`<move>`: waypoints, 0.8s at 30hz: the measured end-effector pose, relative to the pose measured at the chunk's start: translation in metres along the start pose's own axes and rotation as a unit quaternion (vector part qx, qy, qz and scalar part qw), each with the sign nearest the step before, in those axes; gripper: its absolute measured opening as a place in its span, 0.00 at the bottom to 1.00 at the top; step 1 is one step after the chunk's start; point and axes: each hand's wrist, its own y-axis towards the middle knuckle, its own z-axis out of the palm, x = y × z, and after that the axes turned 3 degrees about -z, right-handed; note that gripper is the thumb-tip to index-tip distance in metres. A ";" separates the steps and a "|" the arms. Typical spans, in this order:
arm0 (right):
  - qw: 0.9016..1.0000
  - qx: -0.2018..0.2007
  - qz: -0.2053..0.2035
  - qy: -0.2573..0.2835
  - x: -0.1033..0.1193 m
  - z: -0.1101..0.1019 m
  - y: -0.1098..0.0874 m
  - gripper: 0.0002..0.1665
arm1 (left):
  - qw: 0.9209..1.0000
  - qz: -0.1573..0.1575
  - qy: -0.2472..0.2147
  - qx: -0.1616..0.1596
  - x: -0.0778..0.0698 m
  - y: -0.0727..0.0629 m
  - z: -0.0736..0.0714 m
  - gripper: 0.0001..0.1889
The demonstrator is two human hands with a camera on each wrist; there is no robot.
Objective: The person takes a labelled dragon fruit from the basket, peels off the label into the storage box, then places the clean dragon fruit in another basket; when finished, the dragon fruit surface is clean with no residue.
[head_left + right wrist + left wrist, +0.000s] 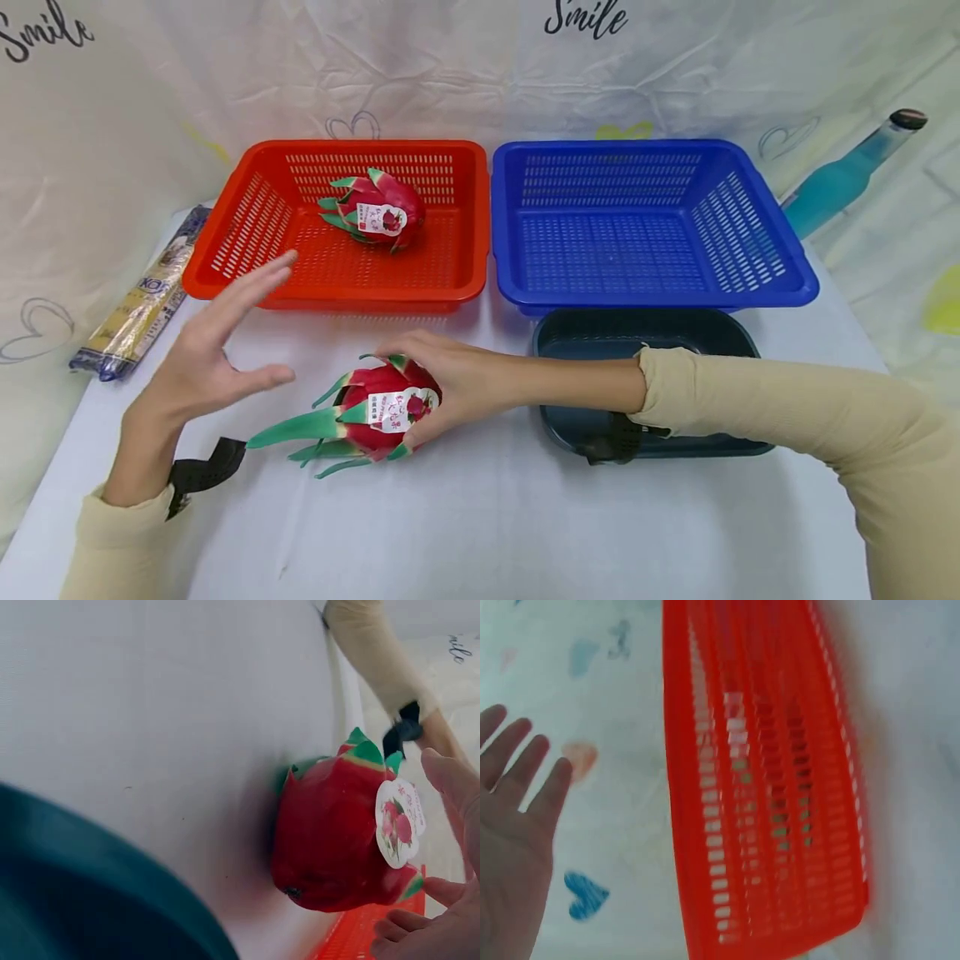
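On the white table in front of the red basket [337,302] lies a red dragon fruit [375,421] with long green leaf tips and a white label. My right hand [468,375] grips its right end, fingers along the far side and thumb on the near side. The right wrist view shows the same dragon fruit [330,840] from its blunt end, with the right hand [450,900] around the labelled side. To the left, my left hand [217,358] is raised with fingers extended and thumb spread, holding nothing. Inside the red basket rests another dragon fruit [382,212].
A blue basket [652,298] stands right of the red one. Under my right forearm is a dark teal tray [570,433]. A long gold-and-blue packet [146,296] lies at the left, and a teal bottle [840,183] slants behind the blue basket.
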 end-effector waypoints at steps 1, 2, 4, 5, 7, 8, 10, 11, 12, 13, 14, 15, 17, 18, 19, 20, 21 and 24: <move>1.000 -0.002 -0.003 0.000 -0.001 0.000 -0.001 0.52 | 0.999 -0.011 -0.005 0.039 -0.005 -0.002 0.004 0.48; 1.000 -0.005 -0.006 -0.003 -0.001 -0.001 -0.003 0.52 | 0.996 -0.029 -0.011 0.078 -0.009 -0.004 0.008 0.50; 1.000 -0.009 -0.011 -0.008 -0.002 -0.001 -0.005 0.51 | 0.987 -0.064 -0.007 0.150 -0.016 -0.007 0.015 0.56; 1.000 -0.010 -0.014 -0.012 -0.003 0.000 -0.007 0.50 | 0.980 -0.079 -0.004 0.180 -0.018 -0.007 0.019 0.58; 1.000 -0.008 -0.016 -0.016 -0.003 0.000 -0.009 0.48 | 0.968 -0.101 -0.002 0.230 -0.020 -0.006 0.027 0.59; 1.000 -0.009 -0.016 -0.019 -0.003 0.001 -0.010 0.48 | 0.963 -0.104 -0.003 0.249 -0.020 -0.006 0.030 0.59; 1.000 -0.008 -0.013 -0.027 -0.004 0.003 -0.012 0.46 | 0.957 -0.098 -0.005 0.273 -0.018 -0.004 0.037 0.58; 0.999 -0.007 -0.013 -0.031 -0.004 0.003 -0.013 0.45 | 0.954 -0.096 -0.010 0.282 -0.016 -0.003 0.040 0.58; 0.999 -0.008 -0.013 -0.034 -0.004 0.004 -0.014 0.45 | 0.953 -0.094 -0.017 0.289 -0.014 -0.003 0.043 0.58; 0.999 -0.010 -0.013 -0.037 -0.003 0.005 -0.014 0.44 | 0.951 -0.093 -0.024 0.294 -0.012 -0.003 0.046 0.58; 0.999 -0.013 -0.013 -0.041 -0.003 0.005 -0.015 0.44 | 0.950 -0.092 -0.032 0.297 -0.010 -0.003 0.049 0.57; 0.999 -0.015 -0.012 -0.043 -0.003 0.006 -0.016 0.44 | 0.949 -0.094 -0.039 0.299 -0.008 -0.003 0.051 0.57; 0.998 -0.023 -0.013 -0.052 -0.003 0.006 -0.018 0.43 | 0.945 -0.107 -0.061 0.302 -0.005 -0.005 0.055 0.57; 0.998 -0.028 -0.014 -0.057 -0.003 0.006 -0.019 0.43 | 0.944 -0.113 -0.070 0.304 -0.004 -0.005 0.057 0.57; 0.997 -0.034 -0.016 -0.062 -0.002 0.007 -0.020 0.42 | 0.942 -0.117 -0.075 0.305 -0.003 -0.006 0.058 0.57; 0.997 -0.039 -0.018 -0.069 -0.002 0.007 -0.021 0.42 | 0.941 -0.121 -0.081 0.306 -0.002 -0.007 0.059 0.57; 0.996 -0.045 -0.021 -0.076 -0.002 0.008 -0.022 0.41 | 0.939 -0.125 -0.085 0.308 -0.001 -0.008 0.060 0.57; 0.993 -0.060 -0.032 -0.095 -0.002 0.009 -0.024 0.39 | 0.933 -0.138 -0.092 0.319 0.000 -0.008 0.061 0.56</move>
